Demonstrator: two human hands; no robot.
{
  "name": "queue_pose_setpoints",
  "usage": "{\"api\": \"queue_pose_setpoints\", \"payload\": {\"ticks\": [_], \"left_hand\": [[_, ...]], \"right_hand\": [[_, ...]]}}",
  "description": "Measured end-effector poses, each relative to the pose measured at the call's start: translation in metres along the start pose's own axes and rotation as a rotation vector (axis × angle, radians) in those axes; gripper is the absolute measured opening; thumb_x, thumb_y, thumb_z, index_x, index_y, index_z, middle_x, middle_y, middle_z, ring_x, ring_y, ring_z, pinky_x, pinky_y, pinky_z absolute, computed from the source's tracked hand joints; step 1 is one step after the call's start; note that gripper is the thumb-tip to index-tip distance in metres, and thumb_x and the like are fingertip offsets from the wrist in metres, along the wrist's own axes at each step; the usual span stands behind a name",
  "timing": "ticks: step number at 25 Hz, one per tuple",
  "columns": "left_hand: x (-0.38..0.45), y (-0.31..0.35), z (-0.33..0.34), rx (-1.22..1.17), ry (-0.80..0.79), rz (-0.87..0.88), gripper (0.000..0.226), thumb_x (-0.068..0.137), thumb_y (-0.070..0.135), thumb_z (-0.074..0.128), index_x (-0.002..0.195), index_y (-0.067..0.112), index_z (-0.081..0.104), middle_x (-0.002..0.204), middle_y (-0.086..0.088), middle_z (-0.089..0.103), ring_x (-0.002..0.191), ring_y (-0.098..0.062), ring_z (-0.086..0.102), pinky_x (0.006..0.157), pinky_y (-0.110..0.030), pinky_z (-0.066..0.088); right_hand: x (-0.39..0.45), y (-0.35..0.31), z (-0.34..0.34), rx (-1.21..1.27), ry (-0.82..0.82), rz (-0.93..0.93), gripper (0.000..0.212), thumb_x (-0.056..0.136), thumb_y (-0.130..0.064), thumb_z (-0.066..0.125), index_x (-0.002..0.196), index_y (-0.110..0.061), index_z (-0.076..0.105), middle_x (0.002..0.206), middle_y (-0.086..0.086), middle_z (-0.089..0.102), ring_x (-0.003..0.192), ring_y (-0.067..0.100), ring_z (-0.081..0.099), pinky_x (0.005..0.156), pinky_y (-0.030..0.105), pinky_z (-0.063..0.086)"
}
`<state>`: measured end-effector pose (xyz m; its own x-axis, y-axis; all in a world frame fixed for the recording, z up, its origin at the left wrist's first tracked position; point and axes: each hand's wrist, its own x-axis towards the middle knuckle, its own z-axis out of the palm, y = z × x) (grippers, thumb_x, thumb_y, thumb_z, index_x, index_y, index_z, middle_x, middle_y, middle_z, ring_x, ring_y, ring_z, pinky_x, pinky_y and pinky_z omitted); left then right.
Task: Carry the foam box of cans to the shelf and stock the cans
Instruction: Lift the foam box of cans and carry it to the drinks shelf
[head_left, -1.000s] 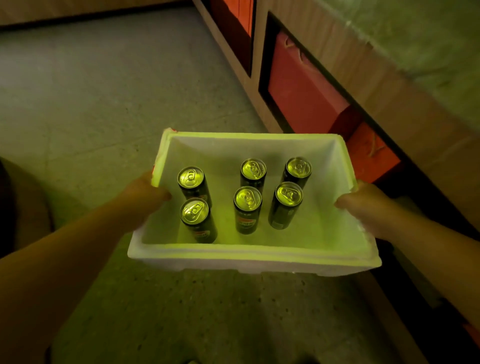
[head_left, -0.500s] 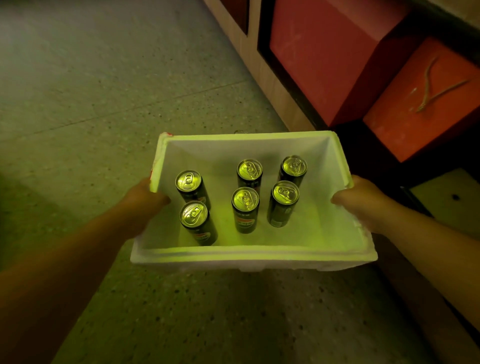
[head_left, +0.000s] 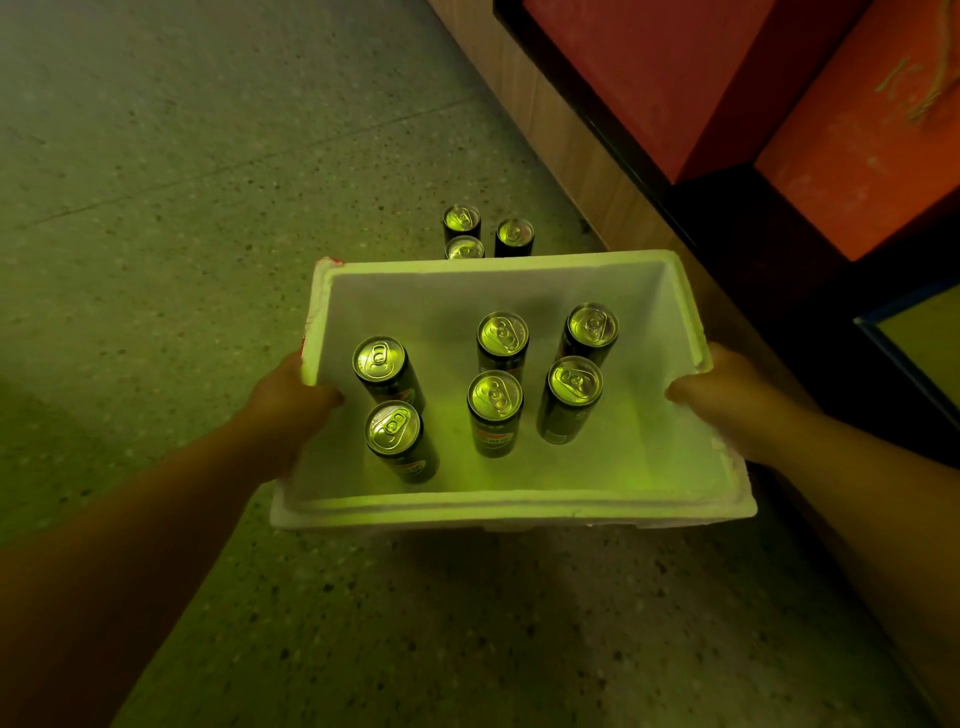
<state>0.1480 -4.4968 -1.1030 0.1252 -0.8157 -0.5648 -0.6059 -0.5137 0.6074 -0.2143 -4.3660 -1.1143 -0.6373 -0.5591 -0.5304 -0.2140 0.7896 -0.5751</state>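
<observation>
I hold a white foam box (head_left: 498, 506) above the speckled floor. My left hand (head_left: 288, 397) grips its left wall, thumb inside the rim. My right hand (head_left: 727, 397) grips the right wall the same way. Several dark slim cans with shiny tops stand upright inside: two at the left (head_left: 379, 361), the others in the middle and right (head_left: 494, 396). The shelf (head_left: 613, 150) with a wooden front edge runs along the right.
Three more cans (head_left: 514, 235) stand on the floor just beyond the box's far wall, close to the shelf base. Red boxes (head_left: 675, 67) fill the shelf's lower compartments. Open floor (head_left: 182, 182) lies to the left.
My view has tilted down and moved forward along the shelf. Three cans on the floor have come into sight beyond the box. Both hands keep the same grip.
</observation>
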Motion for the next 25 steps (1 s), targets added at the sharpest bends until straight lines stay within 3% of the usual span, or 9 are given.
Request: {"api": "queue_pose_setpoints", "payload": {"ticks": [6,11,19,25], "left_hand": [[0.002,-0.010,0.016,0.022,0.010,0.006,0.056,0.088,0.011,0.065,0.139,0.022,0.047,0.115,-0.014,0.059,0.095,-0.034,0.058,0.082,-0.045,0.050],[0.008,-0.020,0.027,0.013,0.013,0.006,0.057,0.089,0.009,0.063,0.141,0.021,0.045,0.116,-0.015,0.059,0.091,-0.032,0.056,0.074,-0.040,0.047],[0.017,-0.036,0.047,-0.009,0.055,0.045,0.062,0.089,0.006,0.062,0.144,0.024,0.043,0.124,-0.019,0.058,0.090,-0.029,0.054,0.074,-0.038,0.044],[0.018,-0.041,0.051,0.025,0.083,0.094,0.063,0.088,0.010,0.062,0.146,0.023,0.041,0.128,-0.019,0.058,0.104,-0.034,0.057,0.079,-0.036,0.043]], "right_hand": [[0.008,0.021,0.006,0.004,0.006,0.010,0.059,0.085,-0.007,0.068,0.139,-0.016,0.048,0.124,0.014,0.059,0.111,0.039,0.057,0.092,0.050,0.050],[0.015,0.035,0.014,0.013,0.007,0.008,0.058,0.086,-0.007,0.068,0.139,-0.015,0.048,0.126,0.015,0.058,0.114,0.038,0.056,0.091,0.048,0.049],[0.024,0.053,0.027,0.027,0.005,0.012,0.055,0.087,-0.005,0.066,0.138,-0.015,0.049,0.124,0.014,0.059,0.112,0.038,0.057,0.091,0.046,0.049],[0.030,0.059,0.031,0.050,0.020,0.020,0.053,0.085,-0.003,0.067,0.135,-0.013,0.051,0.123,0.016,0.061,0.105,0.036,0.058,0.089,0.046,0.049]]}}
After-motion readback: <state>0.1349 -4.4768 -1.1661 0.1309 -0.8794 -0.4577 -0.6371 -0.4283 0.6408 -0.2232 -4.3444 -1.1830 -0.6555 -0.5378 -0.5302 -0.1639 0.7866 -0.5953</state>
